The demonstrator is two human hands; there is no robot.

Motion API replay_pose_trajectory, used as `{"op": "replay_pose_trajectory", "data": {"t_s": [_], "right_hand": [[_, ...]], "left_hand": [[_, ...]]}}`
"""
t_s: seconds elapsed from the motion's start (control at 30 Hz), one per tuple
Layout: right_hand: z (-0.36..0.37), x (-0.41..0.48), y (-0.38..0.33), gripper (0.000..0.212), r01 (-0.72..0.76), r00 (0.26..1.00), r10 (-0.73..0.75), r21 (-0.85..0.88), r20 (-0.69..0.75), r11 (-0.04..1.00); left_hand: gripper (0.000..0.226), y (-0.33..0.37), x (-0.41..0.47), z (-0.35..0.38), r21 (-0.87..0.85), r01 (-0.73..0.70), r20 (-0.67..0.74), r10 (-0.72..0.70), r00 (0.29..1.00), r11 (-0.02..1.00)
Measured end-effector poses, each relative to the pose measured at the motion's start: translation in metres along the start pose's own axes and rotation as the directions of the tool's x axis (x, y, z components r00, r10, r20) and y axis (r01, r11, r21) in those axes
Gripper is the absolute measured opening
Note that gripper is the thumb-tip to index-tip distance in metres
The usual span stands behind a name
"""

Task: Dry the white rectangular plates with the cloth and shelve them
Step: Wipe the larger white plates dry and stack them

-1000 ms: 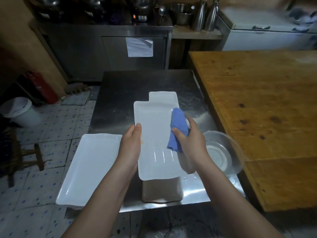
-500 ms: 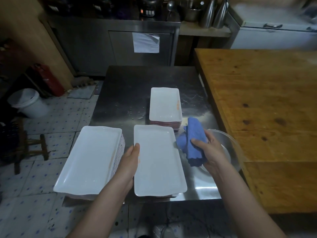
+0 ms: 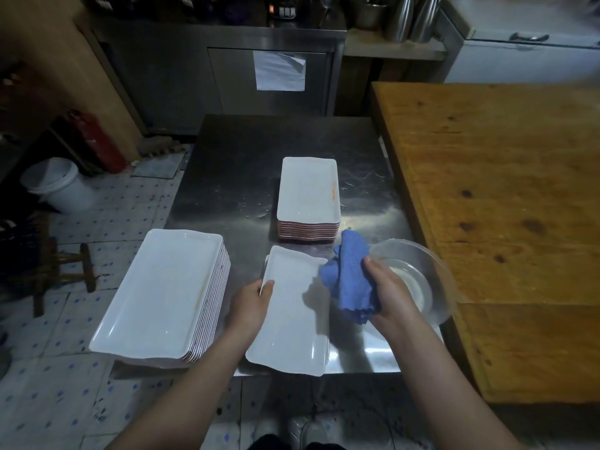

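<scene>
My left hand (image 3: 251, 305) grips the left edge of a white rectangular plate (image 3: 293, 319) at the front of the steel table (image 3: 240, 164), thumb on top. The plate is slightly tilted and skewed. My right hand (image 3: 389, 295) holds a crumpled blue cloth (image 3: 352, 277) just right of the plate's far corner. A tall stack of larger white plates (image 3: 162, 293) stands at the front left, overhanging the table edge. Another stack of white plates (image 3: 308, 196) with reddish undersides sits further back in the middle.
A clear glass bowl (image 3: 418, 271) sits behind my right hand near the table's right edge. A wooden table (image 3: 503, 206) adjoins on the right. On the tiled floor to the left are a white bucket (image 3: 55, 183), a red cylinder (image 3: 94, 141) and a wooden stool (image 3: 61, 274).
The plate came down from being wiped upright to lying near the table front, then turned askew. My right hand took the cloth off the plate and moved it to the right.
</scene>
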State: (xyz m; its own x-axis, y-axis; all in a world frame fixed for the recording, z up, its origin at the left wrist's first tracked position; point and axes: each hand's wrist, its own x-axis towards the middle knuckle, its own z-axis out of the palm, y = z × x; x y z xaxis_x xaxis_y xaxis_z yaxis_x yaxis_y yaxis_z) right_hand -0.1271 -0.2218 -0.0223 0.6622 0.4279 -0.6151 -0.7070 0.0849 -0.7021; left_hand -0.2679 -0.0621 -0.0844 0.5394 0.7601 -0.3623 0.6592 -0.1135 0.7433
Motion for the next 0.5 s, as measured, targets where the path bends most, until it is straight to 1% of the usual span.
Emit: {"op": "replay_pose_trajectory", "data": {"t_s": [0.07,0.13,0.2,0.27,0.37,0.43,0.5], "right_hand": [[-0.001,0.003,0.001,0.027,-0.001,1.000,0.001,-0.015,-0.008,1.000],[-0.001,0.005,0.001,0.023,-0.007,1.000,0.007,-0.011,0.002,1.000],[-0.001,0.008,0.000,0.021,-0.014,1.000,0.015,-0.021,0.019,1.000],[-0.002,0.010,0.000,0.022,-0.014,0.999,0.015,-0.024,0.044,1.000],[-0.002,0.015,0.000,0.023,-0.004,0.998,0.006,-0.026,0.068,1.000],[-0.001,0.017,-0.001,0.023,-0.005,0.998,0.009,-0.050,0.068,0.999],[0.002,0.020,-0.003,0.028,-0.010,0.997,0.014,-0.065,0.075,0.998]], "left_hand": [[0.035,-0.004,0.001,0.003,0.120,-0.004,-0.085,0.014,0.996,0.993],[0.035,-0.007,0.002,0.008,0.200,-0.027,-0.156,0.060,0.986,0.979],[0.033,-0.011,0.004,0.013,0.200,-0.023,-0.218,0.068,0.974,0.980],[0.031,-0.016,0.006,0.018,0.184,0.010,-0.266,0.040,0.963,0.983],[0.030,-0.025,0.008,0.026,0.211,0.031,-0.288,0.032,0.957,0.977],[0.031,-0.027,0.011,0.029,0.206,0.036,-0.272,0.021,0.962,0.978],[0.032,-0.025,0.016,0.029,0.217,0.070,-0.236,-0.017,0.972,0.974]]}}
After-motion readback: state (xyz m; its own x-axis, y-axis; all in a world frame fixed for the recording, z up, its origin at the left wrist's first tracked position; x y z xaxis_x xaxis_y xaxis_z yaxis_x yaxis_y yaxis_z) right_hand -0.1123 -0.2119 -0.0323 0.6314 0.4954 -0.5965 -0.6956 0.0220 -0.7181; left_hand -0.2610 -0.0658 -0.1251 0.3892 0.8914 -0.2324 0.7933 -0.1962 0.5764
